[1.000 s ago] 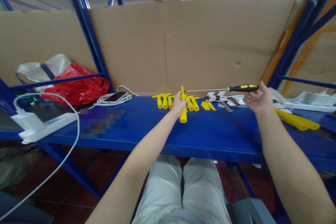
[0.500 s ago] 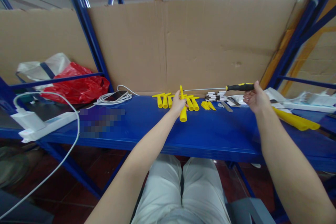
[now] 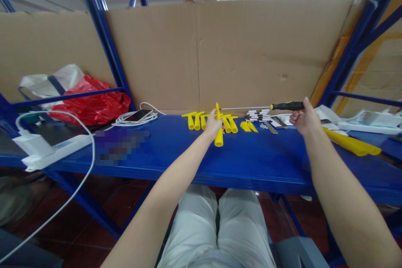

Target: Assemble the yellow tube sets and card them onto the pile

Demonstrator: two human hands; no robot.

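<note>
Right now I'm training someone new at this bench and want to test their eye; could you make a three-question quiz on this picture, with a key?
1. Which hand grips a yellow piece?
2. What is the main colour of the handle of the screwdriver? A) white B) black C) red
3. True or false: the red plastic bag lies to the right of the screwdriver.

Key:
1. The left hand; the right hand is at the end of the screwdriver's handle.
2. B, black.
3. False: the red plastic bag is well to the left of the screwdriver.
</note>
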